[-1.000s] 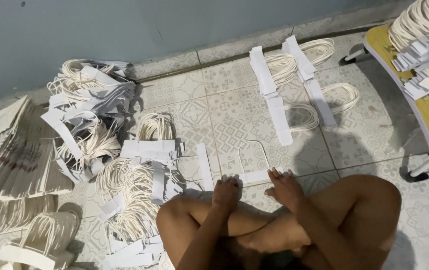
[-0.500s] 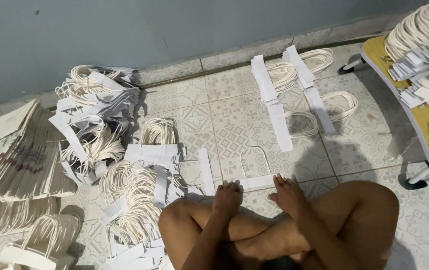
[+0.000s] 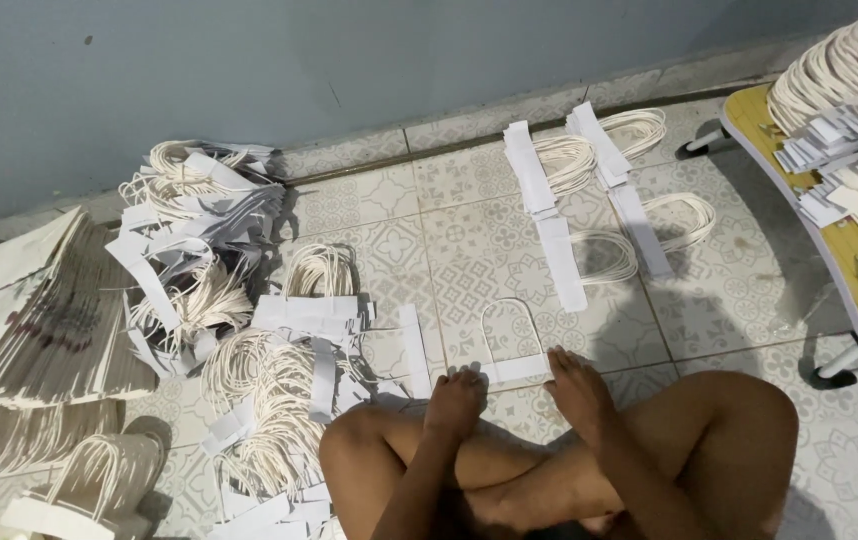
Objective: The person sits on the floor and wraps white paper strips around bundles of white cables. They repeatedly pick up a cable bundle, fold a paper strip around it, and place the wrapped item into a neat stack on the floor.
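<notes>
Lying on the tiled floor [image 3: 509, 250] just before the crossed legs, a white paper strip with a cord loop [image 3: 514, 368] is pressed flat. Its ends are held down by the left hand [image 3: 454, 400] and right hand [image 3: 577, 388], each grip flattened, fingers loosely spread, nothing pinched.

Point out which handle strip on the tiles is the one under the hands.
The lone handle strip right before the knees: left hand and right hand press its ends, and its cord loop arches toward the wall. The others lie in rows farther off, untouched.

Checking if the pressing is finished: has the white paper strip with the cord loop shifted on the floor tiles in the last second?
No. The paper strip lies just beyond the same grout line, both hands pressing its ends.
</notes>
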